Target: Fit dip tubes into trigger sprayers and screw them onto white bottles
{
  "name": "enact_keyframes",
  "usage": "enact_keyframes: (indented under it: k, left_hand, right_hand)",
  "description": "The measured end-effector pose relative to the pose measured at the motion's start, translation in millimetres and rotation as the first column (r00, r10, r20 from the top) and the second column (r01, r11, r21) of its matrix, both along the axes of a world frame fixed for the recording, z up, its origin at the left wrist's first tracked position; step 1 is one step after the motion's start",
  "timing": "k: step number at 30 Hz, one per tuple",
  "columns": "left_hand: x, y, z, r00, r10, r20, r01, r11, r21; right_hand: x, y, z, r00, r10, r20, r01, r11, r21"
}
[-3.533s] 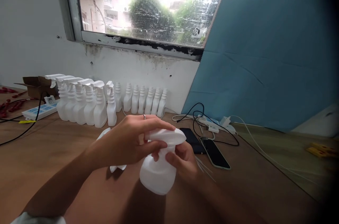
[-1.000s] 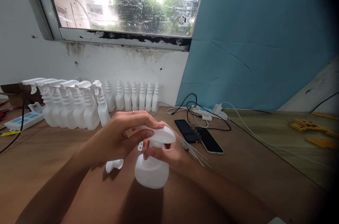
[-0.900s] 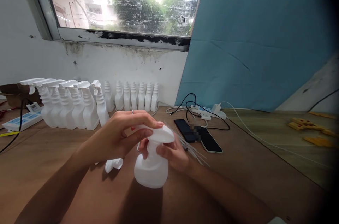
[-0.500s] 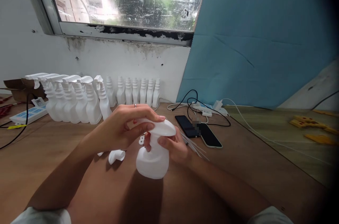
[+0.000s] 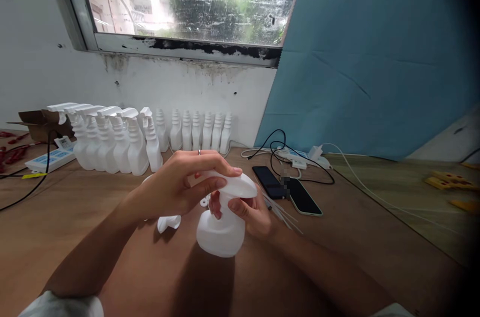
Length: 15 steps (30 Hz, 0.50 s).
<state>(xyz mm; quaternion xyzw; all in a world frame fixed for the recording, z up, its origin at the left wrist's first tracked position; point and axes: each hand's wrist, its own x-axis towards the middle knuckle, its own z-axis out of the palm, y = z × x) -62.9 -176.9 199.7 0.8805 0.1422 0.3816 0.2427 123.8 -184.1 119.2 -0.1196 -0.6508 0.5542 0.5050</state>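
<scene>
A white plastic spray bottle stands in front of me at the middle of the table. On top of it sits a white spray head, its rounded nose pointing right. My left hand, with a ring on one finger, grips that head from the left, thumb on its side and fingers over the top. Around the bottle's neck my right hand is closed, thumb in front and fingertips showing at the left. A loose white plastic piece lies left of the bottle. Small white parts are partly hidden behind my hands.
Bottles with spray heads stand in a group at the back left. Several bottles without heads line the wall. Two phones, thin white tubes and a power strip with cables lie to the right. Another power strip is far left.
The whole view has shifted slightly, so the scene appears a little further right. Both hands keep their hold on the bottle and its spray head, with little visible change in grip.
</scene>
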Motion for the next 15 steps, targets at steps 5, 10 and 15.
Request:
enact_keyframes:
  k: [5, 10, 15]
  left_hand:
    - [2.8, -0.3, -5.0, 0.999, 0.018, 0.041, -0.016, 0.998, -0.053]
    - [0.8, -5.8, -35.3, 0.976, 0.163, 0.143, -0.134, 0.971, -0.197]
    - [-8.2, -22.1, -68.1, 0.98, 0.167, -0.105, -0.182, 0.97, -0.159]
  right_hand:
    - [1.7, 0.2, 2.0, 1.0, -0.017, 0.014, 0.017, 1.0, -0.019]
    - [11.0, -4.1, 22.3, 0.996, 0.04, -0.084, -0.046, 0.996, -0.072]
    - [10.1, -4.9, 46.2, 0.996, -0.012, -0.085, 0.008, 0.999, -0.05]
